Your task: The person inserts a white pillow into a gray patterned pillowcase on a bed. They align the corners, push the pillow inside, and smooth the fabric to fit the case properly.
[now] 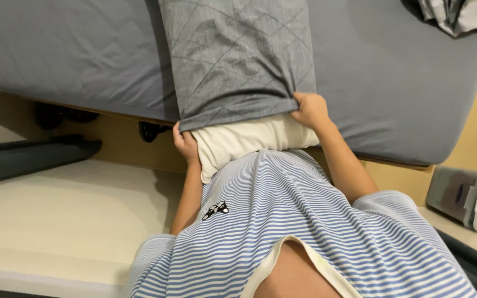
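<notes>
Pillow (249, 140): cream, plump, mostly inside the case; only its near end shows, bulging out of the opening betw. the two gripped corners. That end overhangs the bed's near edge and presses against the person's striped shirt.

Case (238, 55): grey w/ thin crossing diagonal lines, some creases. Lies lengthwise across the bed (393, 72), approx. mid-width, far end cut off at frame top. Open hem sits at the bed's near edge, pulled taut and slightly slanted, lower on the left hand (185, 144) side, higher on the right hand (310, 109) side. Each corner of the hem is pinched in a fist.
</notes>
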